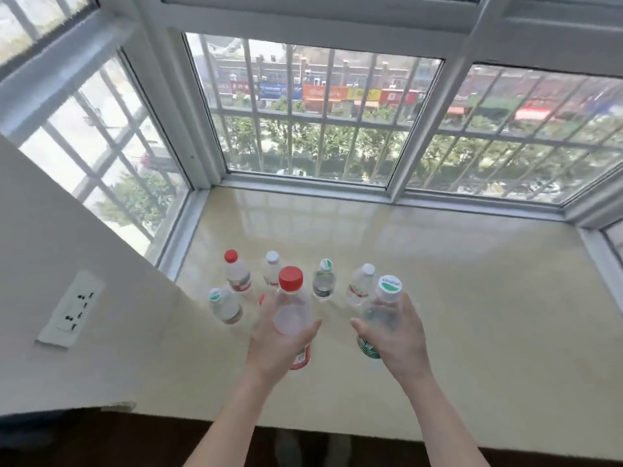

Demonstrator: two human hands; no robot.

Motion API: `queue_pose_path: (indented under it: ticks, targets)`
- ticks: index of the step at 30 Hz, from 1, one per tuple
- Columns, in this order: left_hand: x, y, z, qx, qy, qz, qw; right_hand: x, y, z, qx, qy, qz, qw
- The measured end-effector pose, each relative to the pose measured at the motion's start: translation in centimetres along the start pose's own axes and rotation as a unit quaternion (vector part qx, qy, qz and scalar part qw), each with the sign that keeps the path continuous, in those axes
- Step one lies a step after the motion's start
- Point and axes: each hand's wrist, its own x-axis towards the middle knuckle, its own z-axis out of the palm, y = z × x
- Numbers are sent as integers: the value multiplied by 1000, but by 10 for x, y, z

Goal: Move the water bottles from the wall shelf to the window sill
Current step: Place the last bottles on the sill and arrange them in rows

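Observation:
My left hand [274, 345] grips a clear water bottle with a red cap [292, 299] and red label. My right hand [399, 342] grips a clear bottle with a white-and-green cap [387, 299] and green label. Both bottles are held upright just over the cream window sill [438, 315]. Beyond them several more water bottles stand on the sill: a red-capped one [237, 276], a white-capped one [272, 273], a dark-labelled one [324, 281], a tilted-looking one [360, 286] and one at the left [224, 306]. The wall shelf is out of view.
White window frames [303, 183] with bars outside close the sill at the back and on both sides. A wall [67, 264] with a white power socket [72, 310] juts in at the left. The sill's front edge [337, 429] runs below my forearms.

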Motion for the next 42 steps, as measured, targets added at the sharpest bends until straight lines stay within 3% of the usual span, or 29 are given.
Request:
queue_pose_path:
  ticks: [5, 10, 18, 31, 42]
  targets:
    - [11, -38, 43, 16, -63, -50, 997, 6, 50, -11, -15, 40, 34, 998]
    - [39, -90, 75, -4, -57, -102, 993, 31, 122, -4, -10, 57, 69, 996]
    - [96, -185, 126, 21, -55, -72, 996, 95, 215, 34, 10, 57, 32, 998]
    - [106, -229, 146, 39, -57, -7, 998, 101, 260, 40, -2, 44, -10, 999]
    - [116, -276, 141, 70, -87, -30, 993, 97, 301, 35, -72, 10, 47, 996]
